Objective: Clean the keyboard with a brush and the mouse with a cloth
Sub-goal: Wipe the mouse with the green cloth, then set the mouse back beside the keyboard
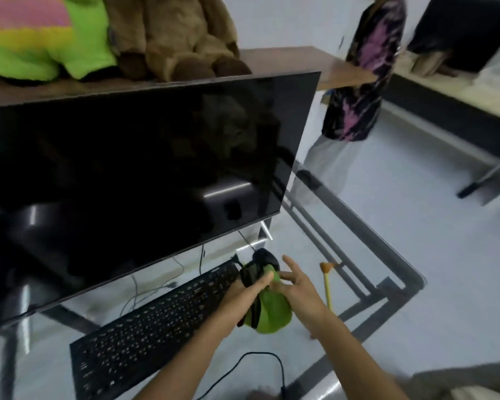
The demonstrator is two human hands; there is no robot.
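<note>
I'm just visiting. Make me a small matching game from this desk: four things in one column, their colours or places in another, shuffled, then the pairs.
Things:
1. cloth
2. brush
3. keyboard
4. mouse

Descriptions:
A. black, lying left of the hands
B. green, bunched between both hands
C. yellow handle, lying right of the hands
D. black, held up with the cloth against it

Pairs: 1-B, 2-C, 3-A, 4-D
</note>
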